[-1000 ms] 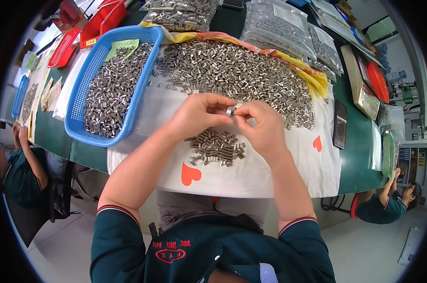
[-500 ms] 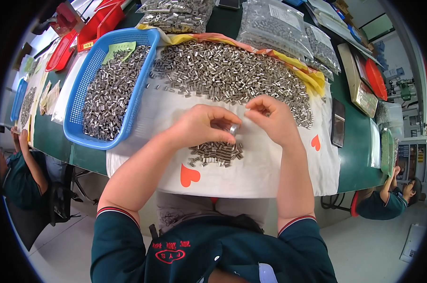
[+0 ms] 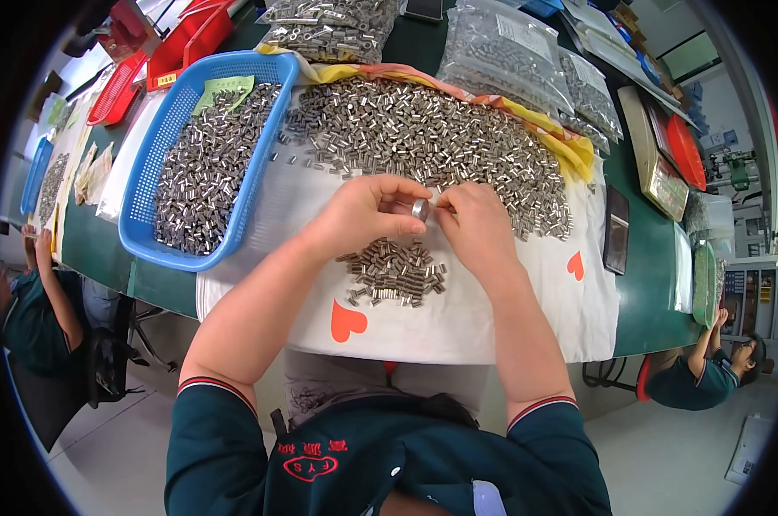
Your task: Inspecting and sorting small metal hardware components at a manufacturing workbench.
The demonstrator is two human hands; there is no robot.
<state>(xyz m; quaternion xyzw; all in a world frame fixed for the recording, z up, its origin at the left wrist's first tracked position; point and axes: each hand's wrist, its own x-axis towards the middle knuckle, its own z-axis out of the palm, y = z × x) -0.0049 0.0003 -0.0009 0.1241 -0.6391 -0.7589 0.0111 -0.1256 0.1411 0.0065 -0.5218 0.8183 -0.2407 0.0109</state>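
Note:
Between the thumb and fingers of my left hand [image 3: 367, 211] is a round silver metal piece [image 3: 420, 209], its rim turned toward the right. My right hand [image 3: 475, 225] is closed in a pinch close beside that piece; whatever its fingertips hold is hidden. Just below both hands lies a small pile of short metal sleeves [image 3: 393, 273] on a white cloth [image 3: 475, 322] with red hearts. Beyond the hands spreads a much larger heap of the same shiny sleeves [image 3: 423, 129].
A blue perforated basket [image 3: 131, 193] full of metal sleeves stands at left. Clear bags of metal parts [image 3: 501, 52] lie along the back, behind a rolled yellow cloth edge [image 3: 578, 150]. A dark phone [image 3: 616, 228] rests at right. Other people sit at both sides.
My right hand has come left and slightly down, its fingertips now meeting the round metal piece. My left hand has risen slightly, uncovering more of the small pile.

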